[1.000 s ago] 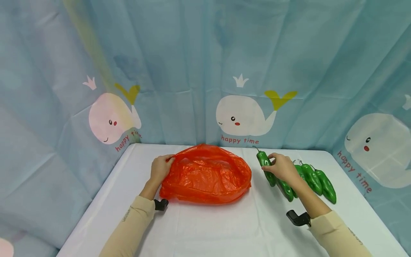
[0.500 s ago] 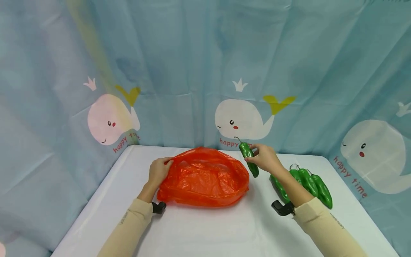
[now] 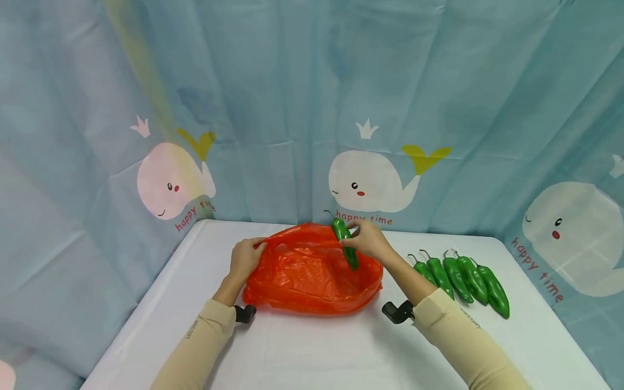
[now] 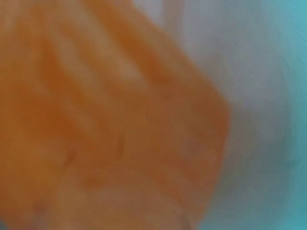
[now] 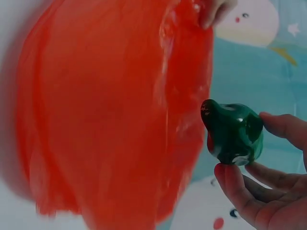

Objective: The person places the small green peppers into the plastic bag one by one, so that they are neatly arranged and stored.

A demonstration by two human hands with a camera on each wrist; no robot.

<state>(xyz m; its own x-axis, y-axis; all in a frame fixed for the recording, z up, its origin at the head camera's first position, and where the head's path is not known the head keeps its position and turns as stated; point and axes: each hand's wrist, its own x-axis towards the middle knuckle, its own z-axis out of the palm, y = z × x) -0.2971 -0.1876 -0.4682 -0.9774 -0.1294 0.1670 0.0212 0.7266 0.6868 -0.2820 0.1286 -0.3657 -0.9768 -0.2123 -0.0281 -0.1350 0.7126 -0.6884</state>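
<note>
Head view: on a white worktop [image 3: 317, 346], a red plastic bag [image 3: 302, 276] lies with its mouth open; the left hand [image 3: 245, 259] pinches its rim at ten o'clock. The right hand [image 3: 369, 239] has its grip pinching a green pepper [image 3: 344, 241], stem tilted toward eleven o'clock, over the bag's one o'clock side. Five more peppers [image 3: 457, 279] lie in a row at the bag's three o'clock. Left wrist view: a blurred orange shape [image 4: 120, 120], too unclear to identify. Right wrist view: thumb and fingertips pinch the pepper at three o'clock; the bag spreads toward nine.
</note>
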